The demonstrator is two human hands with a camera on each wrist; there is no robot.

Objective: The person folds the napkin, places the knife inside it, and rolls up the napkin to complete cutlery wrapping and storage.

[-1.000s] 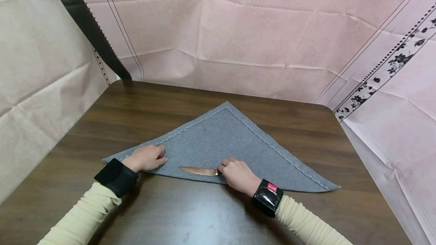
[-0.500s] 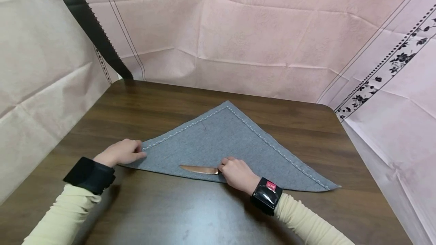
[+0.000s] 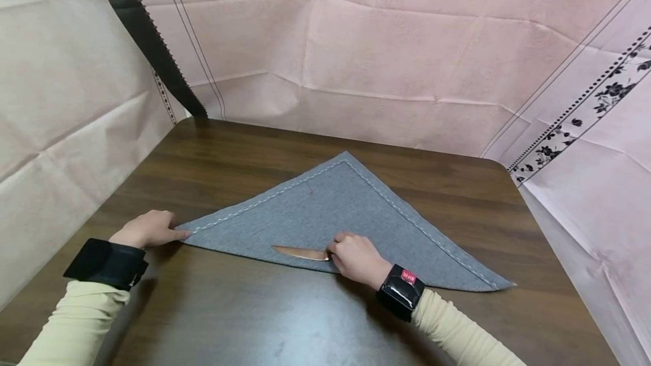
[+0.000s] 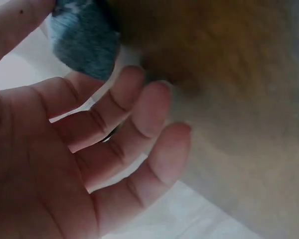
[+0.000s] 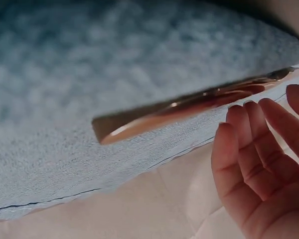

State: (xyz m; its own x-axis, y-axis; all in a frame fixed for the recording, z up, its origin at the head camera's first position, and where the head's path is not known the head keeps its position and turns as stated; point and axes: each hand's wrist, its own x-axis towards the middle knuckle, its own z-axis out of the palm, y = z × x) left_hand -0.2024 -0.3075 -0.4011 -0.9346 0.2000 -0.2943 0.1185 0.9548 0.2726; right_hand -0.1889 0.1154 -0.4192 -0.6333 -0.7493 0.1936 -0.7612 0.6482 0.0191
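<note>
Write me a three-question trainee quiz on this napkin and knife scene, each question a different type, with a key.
1. True or false: the grey napkin lies folded into a triangle on the wooden table.
2. Which hand is at the copper-coloured knife? A) left hand B) right hand
3. Fill in: the left hand touches the napkin's ____ corner.

Key:
1. True.
2. B; its fingers lie by the handle end.
3. Left.

Staged recording booth: wood table (image 3: 244, 321) w/ pink cloth backdrop (image 3: 386, 55) all round.
</note>
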